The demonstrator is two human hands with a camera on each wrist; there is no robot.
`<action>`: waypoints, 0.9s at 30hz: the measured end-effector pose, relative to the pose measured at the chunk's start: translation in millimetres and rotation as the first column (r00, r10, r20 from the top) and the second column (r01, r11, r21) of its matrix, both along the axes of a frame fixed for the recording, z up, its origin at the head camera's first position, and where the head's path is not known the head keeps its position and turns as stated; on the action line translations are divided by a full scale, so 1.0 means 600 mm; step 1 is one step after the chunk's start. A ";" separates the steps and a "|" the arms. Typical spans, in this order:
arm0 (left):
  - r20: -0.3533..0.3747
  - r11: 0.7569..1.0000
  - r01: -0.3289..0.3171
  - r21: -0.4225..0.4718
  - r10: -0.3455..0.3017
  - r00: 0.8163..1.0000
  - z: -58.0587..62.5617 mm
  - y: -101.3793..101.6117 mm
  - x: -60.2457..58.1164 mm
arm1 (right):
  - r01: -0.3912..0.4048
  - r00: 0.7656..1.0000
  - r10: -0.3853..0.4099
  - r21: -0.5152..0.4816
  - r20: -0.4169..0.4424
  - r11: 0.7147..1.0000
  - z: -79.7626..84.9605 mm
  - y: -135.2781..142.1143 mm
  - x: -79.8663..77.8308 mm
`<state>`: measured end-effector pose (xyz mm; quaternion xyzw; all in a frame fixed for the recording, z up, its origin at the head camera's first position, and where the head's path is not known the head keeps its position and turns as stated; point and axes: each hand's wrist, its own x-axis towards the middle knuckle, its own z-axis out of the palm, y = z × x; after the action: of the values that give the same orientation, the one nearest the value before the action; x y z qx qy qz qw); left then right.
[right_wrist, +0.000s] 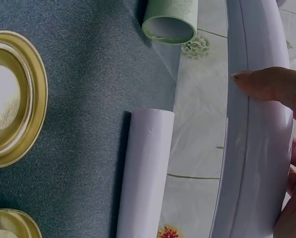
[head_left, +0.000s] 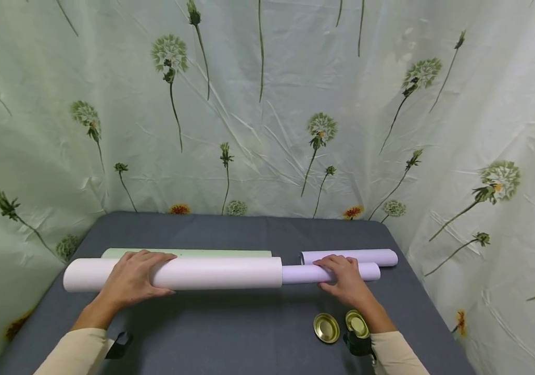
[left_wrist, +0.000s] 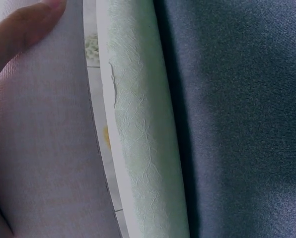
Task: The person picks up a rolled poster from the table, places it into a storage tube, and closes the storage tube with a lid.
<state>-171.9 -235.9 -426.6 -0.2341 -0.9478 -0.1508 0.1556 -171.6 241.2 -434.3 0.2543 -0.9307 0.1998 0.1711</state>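
My left hand [head_left: 136,276] grips a thick pale pink wallpaper roll [head_left: 230,272], thumb on the near side and fingers over the top. In the left wrist view its fine woven-looking surface shows. My right hand [head_left: 344,278] holds a thinner, glossy lavender roll [head_left: 300,274] with a lengthwise seam. End to end, the two rolls line up level, the lavender one meeting the right end of the pink one; whether it sits inside I cannot tell. Both are raised over the table. Behind them lie a green textured roll [left_wrist: 143,124] and a second lavender roll [right_wrist: 147,173].
Two gold round lids, one left [head_left: 326,328] and one right [head_left: 356,324], lie on the dark grey table [head_left: 220,333] near my right forearm. Beyond the table's back edge hangs a pale curtain [head_left: 258,130] printed with dandelions. Dark wrist gear [head_left: 119,345] shows at my left cuff.
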 end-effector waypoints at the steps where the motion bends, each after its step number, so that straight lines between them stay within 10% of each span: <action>1: -0.003 1.000 0.002 0.003 -0.002 1.000 -0.001 0.000 0.000 | 0.002 1.000 -0.002 0.005 0.000 1.000 0.000 0.000 0.000; 27: -0.019 1.000 -0.003 0.004 0.004 1.000 -0.013 0.001 0.000 | 0.012 1.000 -0.012 -0.019 -0.011 1.000 -0.002 -0.035 0.000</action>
<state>-172.1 -235.3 -434.4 -0.2336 -0.9463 -0.1503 0.1654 -171.8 220.3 -435.5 0.2484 -0.9292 0.2061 0.1800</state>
